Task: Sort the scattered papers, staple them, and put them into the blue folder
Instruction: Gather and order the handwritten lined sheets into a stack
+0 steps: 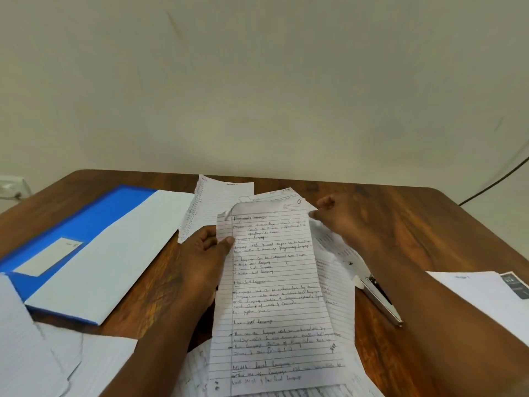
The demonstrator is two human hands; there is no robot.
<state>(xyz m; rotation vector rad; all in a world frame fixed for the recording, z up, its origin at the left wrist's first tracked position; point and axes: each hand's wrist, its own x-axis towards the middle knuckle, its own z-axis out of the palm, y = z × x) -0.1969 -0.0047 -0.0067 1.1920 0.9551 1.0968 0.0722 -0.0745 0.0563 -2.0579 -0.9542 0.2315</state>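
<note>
In the head view sorting is under way: the left hand pinches a handwritten lined sheet mid-table, the right hand grips its top corner, and next comes squaring the pages for the stapler near the right edge, the blue folder waiting at the left edge.

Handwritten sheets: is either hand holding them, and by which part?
Left hand pinches the handwritten sheets at their left edge; right hand pinches the upper right corner.

We see our left hand and right hand bare, no rings or watch visible, and both forearms uncovered by any sleeve.
</note>
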